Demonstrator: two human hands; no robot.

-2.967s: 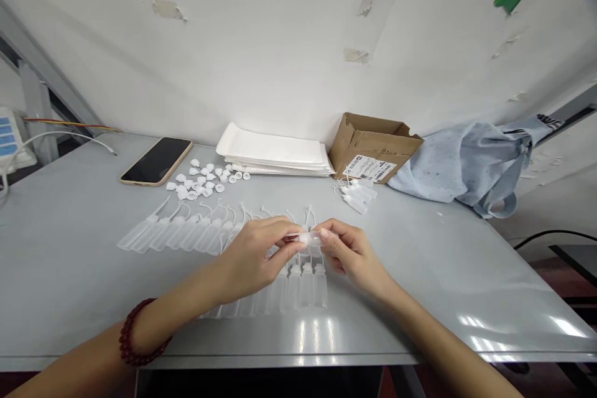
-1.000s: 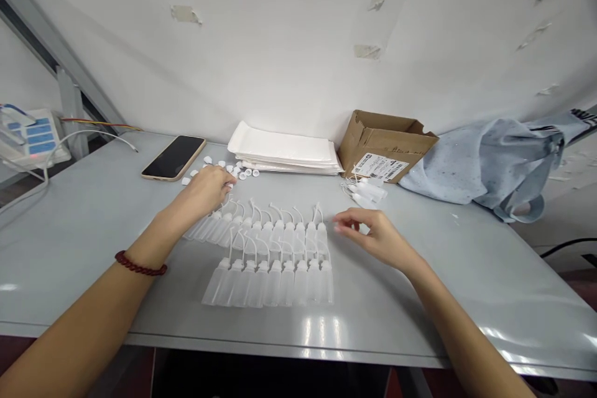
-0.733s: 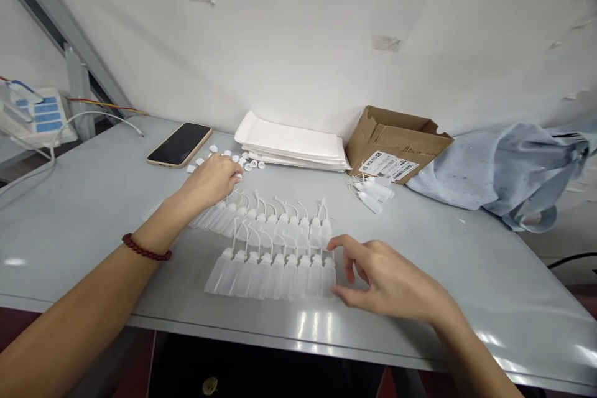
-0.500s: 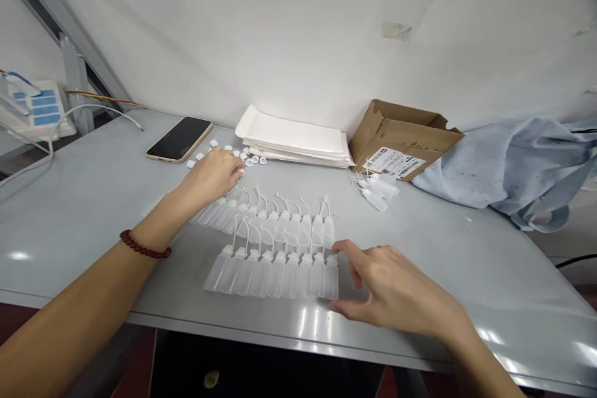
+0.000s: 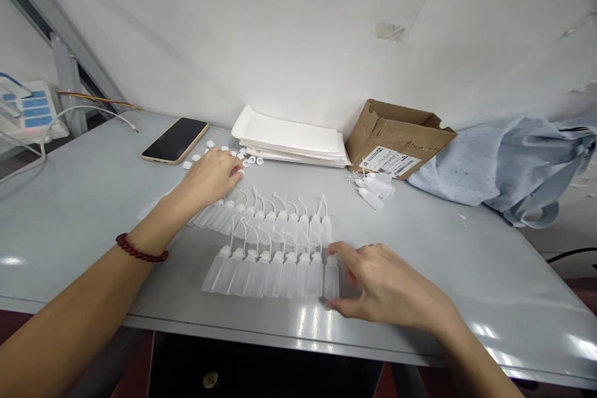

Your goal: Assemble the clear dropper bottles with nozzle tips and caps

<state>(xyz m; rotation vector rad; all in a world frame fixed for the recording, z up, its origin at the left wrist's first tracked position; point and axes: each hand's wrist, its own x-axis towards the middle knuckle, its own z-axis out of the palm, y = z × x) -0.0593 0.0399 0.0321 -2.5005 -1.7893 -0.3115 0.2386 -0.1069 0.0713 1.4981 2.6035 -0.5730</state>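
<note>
Two rows of translucent plastic squeeze bottles with thin white curved tubes on top lie on the grey table. At the right end of the front row point(image 5: 262, 273), my right hand point(image 5: 385, 289) grips one bottle point(image 5: 331, 278), forefinger at its neck and thumb at its base. A narrow gap separates that bottle from its neighbours. My left hand point(image 5: 212, 175) is beyond the back row point(image 5: 270, 225), its fingertips closed on a small white cap point(image 5: 240, 173). More white caps point(image 5: 252, 160) are scattered around that hand, which partly covers them and the back row's left end.
A phone point(image 5: 176, 139) lies at the back left, near a power strip point(image 5: 35, 112) with a white cable. White padded envelopes point(image 5: 293, 137) are stacked by the wall. Several more bottles point(image 5: 373, 189) lie before a cardboard box point(image 5: 401, 143), with pale blue cloth point(image 5: 485, 161) beside it.
The end bottle of the front row has come slightly away from the others, with my right hand now on it. My left hand stays at the caps. The view has shifted a little.
</note>
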